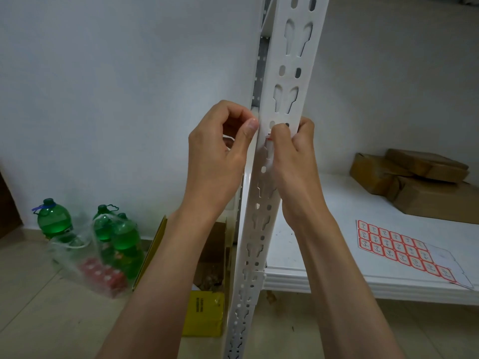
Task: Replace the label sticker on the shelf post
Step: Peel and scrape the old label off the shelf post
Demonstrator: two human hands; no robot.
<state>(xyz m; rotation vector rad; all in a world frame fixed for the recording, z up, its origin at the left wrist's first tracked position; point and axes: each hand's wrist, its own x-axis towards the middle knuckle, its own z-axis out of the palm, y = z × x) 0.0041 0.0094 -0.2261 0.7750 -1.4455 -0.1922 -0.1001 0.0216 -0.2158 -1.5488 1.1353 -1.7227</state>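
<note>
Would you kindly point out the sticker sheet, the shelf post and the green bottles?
sticker sheet [404, 248]: head view, middle of printed labels.
shelf post [291, 81]: head view, front face.
green bottles [53, 218]: head view, leftmost bottle's body.

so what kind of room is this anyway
Probably a storeroom or stock room: a white slotted metal shelf post, brown wrapped parcels and a sheet of red label stickers on the shelf, plus green bottles and open cartons on the tiled floor.

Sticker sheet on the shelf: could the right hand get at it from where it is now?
Probably yes. The sticker sheet lies flat on the shelf right of the post, nothing between; but the right hand pinches the label sticker.
</note>
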